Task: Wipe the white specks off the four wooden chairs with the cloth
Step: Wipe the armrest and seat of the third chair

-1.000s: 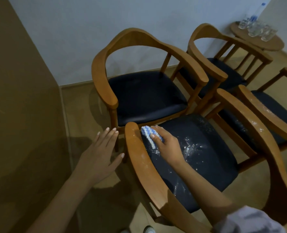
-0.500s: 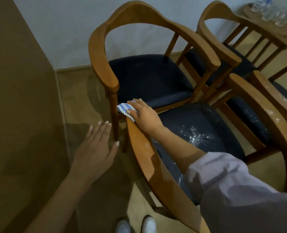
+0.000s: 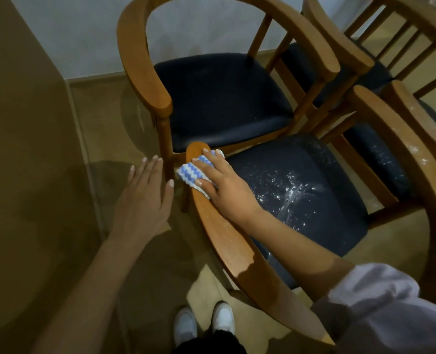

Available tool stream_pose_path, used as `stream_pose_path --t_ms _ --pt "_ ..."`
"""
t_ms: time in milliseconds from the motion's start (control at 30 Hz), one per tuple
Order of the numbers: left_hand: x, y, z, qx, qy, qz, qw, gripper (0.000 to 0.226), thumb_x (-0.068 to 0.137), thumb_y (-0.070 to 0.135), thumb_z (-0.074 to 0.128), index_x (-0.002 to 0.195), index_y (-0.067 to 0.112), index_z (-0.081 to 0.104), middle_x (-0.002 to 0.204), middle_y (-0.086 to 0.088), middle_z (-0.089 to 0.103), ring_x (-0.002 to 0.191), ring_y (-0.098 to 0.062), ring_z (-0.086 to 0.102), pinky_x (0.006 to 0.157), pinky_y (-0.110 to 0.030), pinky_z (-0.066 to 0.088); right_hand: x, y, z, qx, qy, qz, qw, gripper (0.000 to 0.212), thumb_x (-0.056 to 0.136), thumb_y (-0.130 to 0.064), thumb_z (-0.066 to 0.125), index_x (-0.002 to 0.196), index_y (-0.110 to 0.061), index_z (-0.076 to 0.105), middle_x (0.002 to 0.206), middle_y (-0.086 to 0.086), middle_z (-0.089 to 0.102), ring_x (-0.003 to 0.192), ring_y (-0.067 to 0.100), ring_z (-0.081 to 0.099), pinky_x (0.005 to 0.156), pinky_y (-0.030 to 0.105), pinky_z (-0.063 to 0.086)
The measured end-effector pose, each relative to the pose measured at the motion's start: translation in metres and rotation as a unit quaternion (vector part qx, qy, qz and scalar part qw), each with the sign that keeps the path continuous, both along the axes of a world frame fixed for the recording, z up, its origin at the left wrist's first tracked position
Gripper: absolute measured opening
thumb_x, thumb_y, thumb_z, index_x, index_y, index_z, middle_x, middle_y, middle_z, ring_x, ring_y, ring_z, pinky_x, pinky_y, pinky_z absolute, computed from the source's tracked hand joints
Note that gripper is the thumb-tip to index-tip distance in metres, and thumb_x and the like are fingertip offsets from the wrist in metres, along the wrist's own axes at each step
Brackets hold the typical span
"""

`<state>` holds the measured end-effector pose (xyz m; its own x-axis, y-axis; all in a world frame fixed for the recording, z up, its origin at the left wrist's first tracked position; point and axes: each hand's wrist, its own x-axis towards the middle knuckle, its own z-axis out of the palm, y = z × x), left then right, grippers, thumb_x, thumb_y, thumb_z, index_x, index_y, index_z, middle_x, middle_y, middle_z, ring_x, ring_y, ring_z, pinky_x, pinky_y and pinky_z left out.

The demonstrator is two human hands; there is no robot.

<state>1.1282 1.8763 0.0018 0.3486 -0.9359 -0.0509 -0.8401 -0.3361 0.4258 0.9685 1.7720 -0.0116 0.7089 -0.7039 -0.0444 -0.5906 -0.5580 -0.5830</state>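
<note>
**Head view: one entry per item, placed against the near chair's armrest (image 3: 227, 238)**

- Cloth (image 3: 190, 172): blue-and-white zigzag weave, lying across the front tip of the armrest. A second ago it was on the dark seat just inside the armrest; it has since climbed onto the wood.
- Right hand (image 3: 224, 185): flat on top of the cloth, fingers (image 3: 206, 152) stretched and spread, pressing it to the armrest. It presses rather than pinches.
- Left hand (image 3: 142, 200): just outside the armrest tip, in the air, fingers straight, holding nothing, much as it was a second ago.
- Near seat (image 3: 301, 195): inside the armrest, still strewn with white specks and one smeared streak.
- Armrest wood: faint pale dusting along its length behind the hand.
- Far chair (image 3: 222, 98): beyond the armrest tip; its seat looks largely free of specks.
- Right-hand chair (image 3: 426, 129): well across from the armrest, with white marks on its arm and seat.
- Fourth chair (image 3: 339, 34): farthest from the armrest; its condition cannot be told.

Reading: the work has shifted from upholstery to frame. The near seat is unfinished, at least one more chair remains, and the task seems early.
</note>
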Motion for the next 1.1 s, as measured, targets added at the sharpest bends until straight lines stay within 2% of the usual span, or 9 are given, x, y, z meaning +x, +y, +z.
stream_pose_path --t_ms 133,300,400,567,633,733,833,933,1100 --pt "-0.007 -0.008 0.000 -0.011 0.022 -0.022 0.999 0.059 0.098 0.041 0.022 0.149 0.010 0.021 0.156 -0.005 0.021 0.145 -0.015 0.010 0.116 -0.029 0.004 -0.022 0.027 0.002 -0.002 0.013 0.006 1.000 0.049 0.100 -0.036 0.044 0.147 -0.029 0.034 0.160 -0.006 0.015 0.148 0.010 0.000 0.111 0.026 0.017" --pt "-0.029 -0.016 -0.002 -0.020 0.062 -0.060 0.996 0.056 0.100 0.039 0.025 0.149 0.011 0.021 0.156 -0.004 0.019 0.145 -0.014 0.006 0.113 -0.026 0.000 -0.059 0.068 0.001 -0.017 0.030 -0.006 0.999 0.049 0.099 -0.044 0.036 0.147 -0.030 0.035 0.159 -0.009 0.015 0.148 0.009 0.001 0.114 0.026 0.018" --pt "-0.040 -0.021 -0.006 -0.020 0.021 -0.103 0.994 0.057 0.100 0.036 0.029 0.148 0.007 0.020 0.157 -0.008 0.015 0.145 -0.018 0.004 0.114 -0.029 -0.001 -0.090 0.095 -0.001 -0.042 0.042 -0.014 0.998 0.048 0.101 -0.047 0.030 0.146 -0.030 0.035 0.158 -0.008 0.019 0.148 0.012 0.008 0.115 0.032 0.022" --pt "-0.057 -0.027 -0.013 0.012 -0.009 -0.126 0.992 0.067 0.099 0.042 0.029 0.149 0.004 0.007 0.158 -0.009 -0.001 0.145 -0.020 -0.009 0.116 -0.033 -0.005 -0.142 0.131 -0.007 -0.048 0.064 -0.042 0.996 0.048 0.103 -0.051 0.028 0.149 -0.037 0.026 0.158 -0.006 0.024 0.146 0.016 0.019 0.114 0.044 0.027" --pt "-0.062 -0.025 -0.015 0.009 -0.029 -0.122 0.992 0.073 0.097 0.050 0.024 0.149 0.002 0.005 0.158 -0.012 -0.003 0.144 -0.022 -0.010 0.116 -0.035 -0.005 -0.154 0.144 -0.008 -0.063 0.079 -0.058 0.993 0.049 0.103 -0.052 0.026 0.150 -0.039 0.020 0.158 -0.007 0.022 0.145 0.017 0.021 0.116 0.041 0.028" --pt "-0.074 -0.025 -0.017 0.017 -0.059 -0.102 0.993 0.086 0.090 0.059 0.018 0.148 -0.003 0.003 0.156 -0.018 -0.002 0.145 -0.029 -0.007 0.116 -0.039 -0.004 -0.154 0.157 -0.006 -0.093 0.095 -0.089 0.987 0.049 0.103 -0.051 0.024 0.150 -0.037 0.020 0.155 -0.008 0.024 0.144 0.016 0.022 0.115 0.036 0.019" --pt "-0.088 -0.028 -0.017 0.031 -0.089 -0.076 0.993 0.091 0.089 0.060 0.024 0.146 -0.008 0.002 0.155 -0.023 -0.002 0.144 -0.034 -0.006 0.115 -0.042 -0.004 -0.141 0.163 -0.006 -0.090 0.124 -0.132 0.979 0.048 0.102 -0.049 0.027 0.148 -0.034 0.027 0.155 -0.006 0.029 0.145 0.017 0.020 0.113 0.039 0.019" --pt "-0.092 -0.029 -0.021 0.034 -0.111 -0.067 0.991 0.093 0.085 0.059 0.020 0.145 -0.010 0.005 0.154 -0.026 0.001 0.144 -0.037 -0.003 0.115 -0.045 -0.002 -0.130 0.167 -0.004 -0.099 0.149 -0.150 0.972 0.050 0.100 -0.048 0.032 0.146 -0.030 0.034 0.153 -0.003 0.034 0.143 0.020 0.025 0.114 0.039 0.018" --pt "-0.091 -0.028 -0.022 0.029 -0.112 -0.077 0.990 0.090 0.088 0.058 0.021 0.145 -0.010 0.005 0.155 -0.025 -0.002 0.144 -0.035 -0.006 0.115 -0.044 -0.002 -0.145 0.179 -0.004 -0.092 0.162 -0.141 0.972 0.052 0.099 -0.050 0.032 0.148 -0.031 0.031 0.155 -0.004 0.029 0.145 0.019 0.021 0.115 0.037 0.017"
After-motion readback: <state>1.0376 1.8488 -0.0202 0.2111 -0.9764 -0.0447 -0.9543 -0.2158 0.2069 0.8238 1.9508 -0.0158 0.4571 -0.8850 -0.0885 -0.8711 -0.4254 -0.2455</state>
